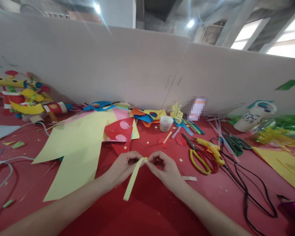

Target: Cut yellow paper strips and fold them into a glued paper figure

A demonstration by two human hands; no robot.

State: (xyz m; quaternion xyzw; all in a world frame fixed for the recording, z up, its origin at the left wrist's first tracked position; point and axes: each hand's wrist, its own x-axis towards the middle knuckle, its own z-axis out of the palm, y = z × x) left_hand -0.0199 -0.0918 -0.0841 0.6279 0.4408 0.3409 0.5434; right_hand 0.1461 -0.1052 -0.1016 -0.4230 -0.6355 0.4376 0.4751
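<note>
A narrow pale yellow paper strip (132,181) hangs down from the fingertips of both hands, near the middle of the view. My left hand (126,166) pinches its upper end from the left. From the right, my right hand (164,167) pinches the same end, thumb and fingers pressed together. The fingertips nearly meet, and the small part of the strip between them is partly hidden. Large pale yellow paper (76,141) lies left of my hands, with red paper (119,131) just beyond them.
Scissors (199,157), a yellow glue gun (211,149) and its black cord lie on the red table (108,216) to the right. A white cup (166,123) stands behind my hands. Paper figures (30,98) are at the far left, before a pale partition (100,65).
</note>
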